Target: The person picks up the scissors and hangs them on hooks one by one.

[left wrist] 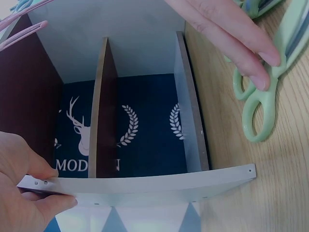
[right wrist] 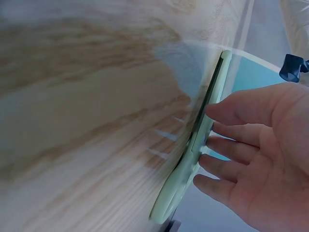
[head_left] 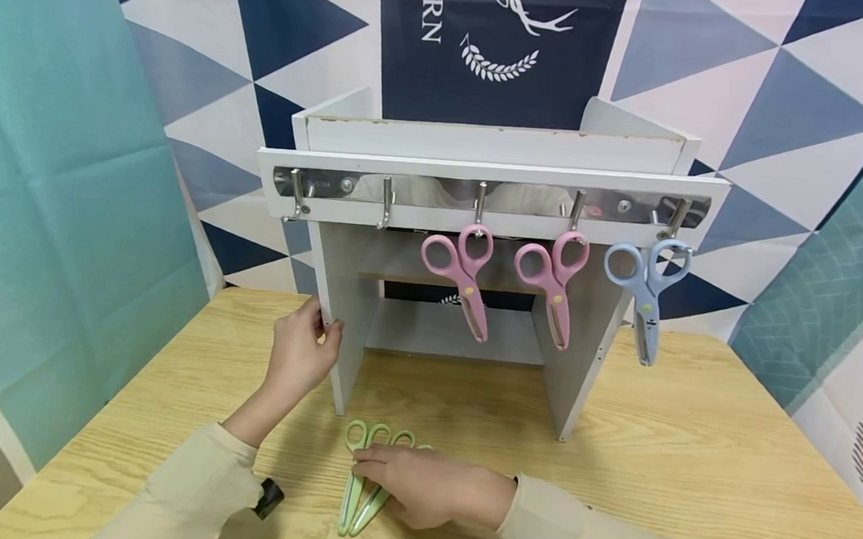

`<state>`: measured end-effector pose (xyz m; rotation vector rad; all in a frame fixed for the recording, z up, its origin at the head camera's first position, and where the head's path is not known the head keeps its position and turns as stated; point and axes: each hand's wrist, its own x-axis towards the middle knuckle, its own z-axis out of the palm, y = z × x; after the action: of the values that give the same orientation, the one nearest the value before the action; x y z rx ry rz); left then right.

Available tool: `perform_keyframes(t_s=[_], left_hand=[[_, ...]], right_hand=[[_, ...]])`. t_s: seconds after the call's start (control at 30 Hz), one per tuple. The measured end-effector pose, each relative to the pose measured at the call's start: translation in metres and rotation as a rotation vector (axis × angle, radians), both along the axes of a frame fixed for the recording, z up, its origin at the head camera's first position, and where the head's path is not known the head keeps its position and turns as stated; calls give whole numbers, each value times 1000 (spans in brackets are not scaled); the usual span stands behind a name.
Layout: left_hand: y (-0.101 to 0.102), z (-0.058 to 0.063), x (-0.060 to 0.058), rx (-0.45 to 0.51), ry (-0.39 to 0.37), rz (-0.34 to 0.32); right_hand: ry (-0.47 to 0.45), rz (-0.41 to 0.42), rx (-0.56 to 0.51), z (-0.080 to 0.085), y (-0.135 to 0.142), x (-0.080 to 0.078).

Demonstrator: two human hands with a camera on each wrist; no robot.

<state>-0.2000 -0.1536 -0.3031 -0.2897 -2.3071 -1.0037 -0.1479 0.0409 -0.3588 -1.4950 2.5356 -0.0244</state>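
Note:
My left hand (head_left: 301,348) grips the front edge of the left side panel of a white shelf unit (head_left: 347,330), thumb and fingers on either side of it. Down on the wooden table, my right hand (head_left: 435,487) reaches over two pairs of green scissors (head_left: 351,498) lying side by side. Its fingers are extended and the tips touch the scissors, as the left wrist view shows. Part of the second pair is hidden under that hand. Two pink scissors (head_left: 468,285) and one blue pair (head_left: 647,305) hang from the unit's hook rail.
The metal hook rail (head_left: 422,191) runs across the unit's front, and its two leftmost hooks (head_left: 386,202) carry nothing. Patterned cloth (head_left: 321,20) covers the wall behind, and a teal curtain (head_left: 70,169) hangs at the left. Bare table surface (head_left: 688,471) lies at the right.

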Motion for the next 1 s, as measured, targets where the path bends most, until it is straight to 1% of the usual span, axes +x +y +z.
perform_keyframes(t_s=[0.4, 0.63, 0.7, 0.87, 1.0], left_hand=[[0, 0, 0, -4, 7, 0], [0, 1, 0, -4, 0, -2], [-1, 1, 0, 1, -5, 1], [-2, 1, 0, 6, -13, 1], [-1, 1, 0, 4, -13, 2]], right_hand=[[-49, -45, -14, 1, 21, 1], [-24, -39, -55, -1, 36, -1], [-35, -44, -55, 0, 39, -2], [-30, -30, -50, 2, 44, 1], [16, 20, -84, 0, 49, 8]])
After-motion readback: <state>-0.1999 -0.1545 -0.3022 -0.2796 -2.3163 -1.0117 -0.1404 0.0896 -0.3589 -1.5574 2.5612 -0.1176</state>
